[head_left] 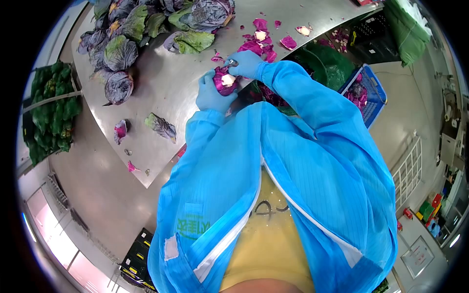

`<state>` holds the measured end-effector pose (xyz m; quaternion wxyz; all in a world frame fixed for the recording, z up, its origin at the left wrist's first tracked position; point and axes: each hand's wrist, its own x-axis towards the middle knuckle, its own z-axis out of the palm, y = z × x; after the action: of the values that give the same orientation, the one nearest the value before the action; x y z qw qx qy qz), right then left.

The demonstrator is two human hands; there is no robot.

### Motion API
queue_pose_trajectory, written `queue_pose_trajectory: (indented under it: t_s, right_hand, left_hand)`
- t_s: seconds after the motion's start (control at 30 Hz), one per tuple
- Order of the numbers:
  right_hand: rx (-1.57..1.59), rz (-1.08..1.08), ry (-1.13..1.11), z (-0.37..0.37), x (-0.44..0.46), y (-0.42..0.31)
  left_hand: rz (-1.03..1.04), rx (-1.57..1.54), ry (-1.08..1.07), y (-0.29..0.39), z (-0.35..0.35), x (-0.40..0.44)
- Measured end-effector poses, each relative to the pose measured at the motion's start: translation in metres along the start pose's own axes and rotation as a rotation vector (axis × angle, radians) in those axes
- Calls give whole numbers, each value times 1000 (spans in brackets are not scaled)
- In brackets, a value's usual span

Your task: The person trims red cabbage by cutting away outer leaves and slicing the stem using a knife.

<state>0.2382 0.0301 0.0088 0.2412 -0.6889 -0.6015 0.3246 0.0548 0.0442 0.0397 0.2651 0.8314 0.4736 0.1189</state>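
My left hand point(213, 95), in a blue glove, is wrapped around the side of a small purple cabbage point(223, 84) with a white cut patch facing up. Against the cabbage's upper edge, my right hand point(245, 64), also gloved, is closed on a small dark metallic tool point(233, 63), mostly hidden by the fingers. Purple leaf pieces point(251, 47) lie on the metal table point(161, 88) just beyond my right hand. Whole cabbages with dark outer leaves point(120, 53) are heaped at the upper left.
Loose leaves point(161, 127) lie near the table's left corner. Right of the table are a green bag-lined container point(327, 66), a blue crate point(376, 97) with purple cabbage, a black crate point(373, 36) and a green sack point(408, 36). Green net bags point(53, 107) stand at far left.
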Motion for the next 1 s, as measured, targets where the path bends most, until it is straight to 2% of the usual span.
queue_pose_trajectory:
  t_s: [0.1, 0.17, 0.23, 0.3, 0.37, 0.4, 0.47, 0.5, 0.57, 0.67, 0.7, 0.77, 0.8, 0.87, 1.0]
  right_hand:
    - [-24, 1, 9, 5, -6, -6]
    - [34, 44, 186, 20, -4, 1]
    - [277, 194, 327, 24, -15, -11]
    - [286, 264, 338, 33, -16, -12]
    - [394, 304, 500, 41, -23, -14]
    - [393, 308, 499, 46, -26, -16]
    - [573, 419, 661, 57, -27, -17]
    - [576, 423, 656, 65, -26, -15]
    - [823, 559, 673, 77, -22, -7]
    - [864, 692, 724, 91, -19, 0]
    - [864, 697, 720, 92, -23, -5]
    - [1190, 739, 792, 80, -31, -27]
    - [1191, 741, 790, 76, -32, -33]
    - [1434, 796, 829, 71, -34, -41]
    - [1527, 742, 890, 84, -34, -39]
  left_hand:
    - [3, -39, 18, -5, 3, -2]
    - [-23, -64, 23, -5, 3, -2]
    - [23, -89, 65, -15, 9, -3]
    - [56, -108, 96, -22, 13, -6]
    - [54, -131, 98, -24, 15, -8]
    - [52, -132, 94, -26, 17, -10]
    - [158, -175, 153, -32, 20, -11]
    - [153, -173, 150, -33, 19, -12]
    - [127, -189, 159, -32, 20, -15]
    - [126, -227, 175, -36, 24, -17]
    - [121, -226, 172, -37, 25, -19]
    - [140, -243, 206, -39, 27, -19]
    - [138, -243, 205, -39, 28, -20]
    - [140, -284, 235, -41, 30, -22]
    - [120, -450, 229, -59, 43, -25]
